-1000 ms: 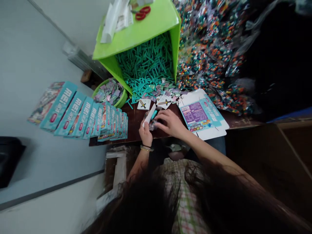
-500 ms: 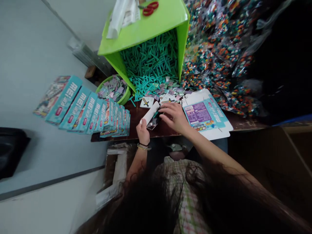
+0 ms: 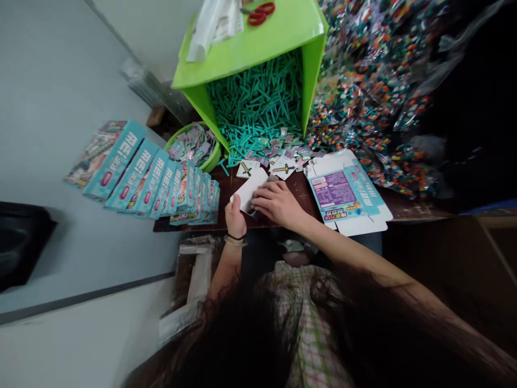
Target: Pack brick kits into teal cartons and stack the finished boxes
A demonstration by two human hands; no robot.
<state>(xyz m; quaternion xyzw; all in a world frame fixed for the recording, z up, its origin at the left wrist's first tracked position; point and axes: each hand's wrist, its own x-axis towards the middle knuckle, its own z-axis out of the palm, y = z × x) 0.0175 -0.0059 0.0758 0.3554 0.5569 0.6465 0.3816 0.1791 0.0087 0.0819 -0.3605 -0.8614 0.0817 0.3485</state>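
Note:
My left hand grips the near left end of a small carton, its thumb on top of a plain white flap. The carton is tilted just above the table's front edge. My right hand lies over the carton's right side, fingers bent and close together against it. That hand hides the inside of the carton. Just beyond it lie cards with pixel sword pictures, one card to the left and another card to the right. A flattened turquoise box rests to the right of my right hand.
Turquoise printed boxes stand in a row at left. A green bin on its side spills green sticks. Beside it sits a green basket of small packets. Red scissors lie on the bin. Bags of colourful pieces pile up at right.
My right hand has come down and left onto the carton, its fingers drawn together. The white flap looks wider, and the dark contents seen before are now covered. The view has shifted slightly.

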